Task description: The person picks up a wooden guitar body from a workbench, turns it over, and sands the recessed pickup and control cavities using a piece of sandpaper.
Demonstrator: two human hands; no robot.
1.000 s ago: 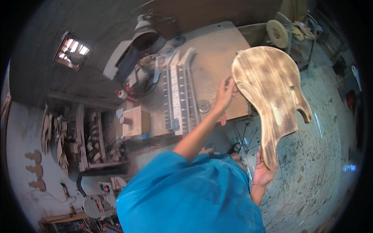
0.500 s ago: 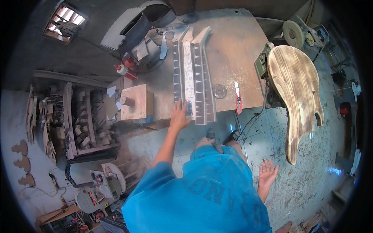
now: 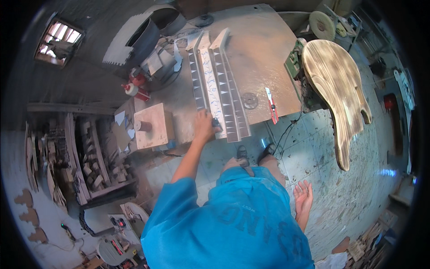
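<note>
Three guitar necks lie side by side on the workbench, headstocks away from me. The left neck (image 3: 195,76) and the right neck (image 3: 228,98) have dark fingerboards with pale triangular inlays. A vine pattern runs along the light middle neck (image 3: 207,67). My left hand (image 3: 205,125) is closed over the near end of the left neck, with its fingers bent. Beside its thumb is a small dark piece (image 3: 217,123), partly hidden. Low at my right side, my right hand (image 3: 303,196) hangs with fingers apart, holding nothing.
The workbench (image 3: 262,49) carries a red utility knife (image 3: 272,106), a clear disc (image 3: 251,101), a wooden box with a round knob (image 3: 153,127), and a red-and-white bottle (image 3: 135,91). A scorched-grain guitar body (image 3: 336,76) juts past its right edge, beside a green vise (image 3: 293,62).
The whole view has shifted a little. My left hand stays at the left neck's near end, its fingers more bent. My right hand still hangs at my side.
</note>
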